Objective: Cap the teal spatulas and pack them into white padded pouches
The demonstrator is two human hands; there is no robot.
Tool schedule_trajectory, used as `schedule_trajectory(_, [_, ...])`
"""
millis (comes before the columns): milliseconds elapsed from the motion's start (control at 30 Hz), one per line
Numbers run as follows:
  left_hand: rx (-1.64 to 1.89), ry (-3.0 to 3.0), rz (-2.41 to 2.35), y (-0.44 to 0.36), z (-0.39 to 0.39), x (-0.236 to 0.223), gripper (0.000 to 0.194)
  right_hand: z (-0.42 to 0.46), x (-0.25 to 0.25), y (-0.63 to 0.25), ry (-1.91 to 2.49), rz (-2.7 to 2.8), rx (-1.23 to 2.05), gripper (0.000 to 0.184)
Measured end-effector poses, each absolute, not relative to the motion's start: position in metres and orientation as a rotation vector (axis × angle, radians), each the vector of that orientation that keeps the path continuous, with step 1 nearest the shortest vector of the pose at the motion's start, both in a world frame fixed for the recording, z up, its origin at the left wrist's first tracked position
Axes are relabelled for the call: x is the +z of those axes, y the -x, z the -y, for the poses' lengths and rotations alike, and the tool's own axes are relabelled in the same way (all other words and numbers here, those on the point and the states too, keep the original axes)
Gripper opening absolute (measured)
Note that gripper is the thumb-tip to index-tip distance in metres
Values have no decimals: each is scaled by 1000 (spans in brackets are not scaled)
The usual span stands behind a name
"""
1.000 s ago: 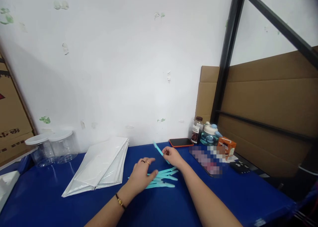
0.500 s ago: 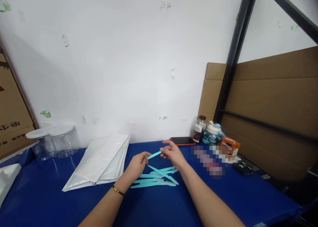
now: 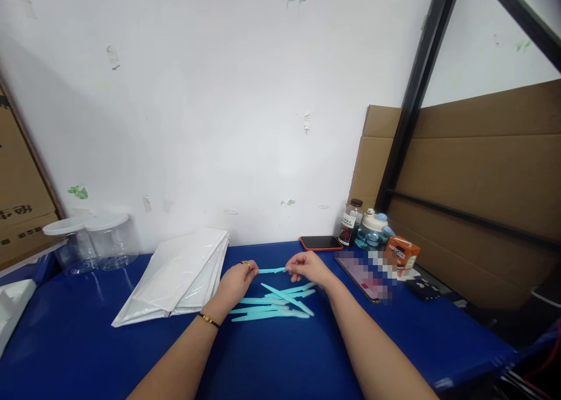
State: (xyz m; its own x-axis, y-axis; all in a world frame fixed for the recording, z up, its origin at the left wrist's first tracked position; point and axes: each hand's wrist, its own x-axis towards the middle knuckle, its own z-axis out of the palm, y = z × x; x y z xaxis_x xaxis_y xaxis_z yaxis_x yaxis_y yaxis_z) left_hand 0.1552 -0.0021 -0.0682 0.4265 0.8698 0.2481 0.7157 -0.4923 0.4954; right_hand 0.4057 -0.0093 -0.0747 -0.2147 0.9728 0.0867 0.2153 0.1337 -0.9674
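Both hands hold one thin light-blue plastic stick [image 3: 272, 270] level above the blue table [image 3: 87, 353]. My left hand [image 3: 235, 282], with a ring and a gold bracelet, pinches its left end. My right hand [image 3: 308, 268] pinches its right end. Below them, several more light-blue sticks [image 3: 274, 304] lie loosely crossed on the table.
A stack of white plastic bags [image 3: 175, 277] lies to the left, with two clear lidded jars [image 3: 90, 242] behind it. At the back right stand a phone [image 3: 321, 243], a small bottle [image 3: 349, 223], a round container [image 3: 372, 231], an orange box [image 3: 403, 254] and cardboard sheets [image 3: 477, 178].
My right hand lifted one stick from the pile and my left hand rose off the pile to pinch its other end. The stick now lies level between both hands.
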Motion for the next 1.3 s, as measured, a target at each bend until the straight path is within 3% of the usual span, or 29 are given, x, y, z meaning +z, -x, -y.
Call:
schedule_trajectory(267, [629,-2405,-1430,-155,-11,-81,25,-2,-87,-430,1496,1884,759,19])
schedule_trajectory(533, [491,-2603,-1049,-171,14,-65,20,-6,-96,-431,1533,1841,741,25])
schedule_trajectory(667, [479,-2583,-1073,-174,13,-68,21,0,-85,-430,1459,1815,730,31])
schedule_trajectory(800, [631,-2474,-1188,-169,7,-73,26,8,-72,-423,1326,1831,938,43])
schedule_trajectory(1100, [678,-2473,-1392,-156,-5,-73,25,8,-77,-423,1220,1865,1114,31])
schedule_trajectory(1300, [593,-2451,-1556,-145,-12,-76,22,1,-85,-444,1415,1858,884,26])
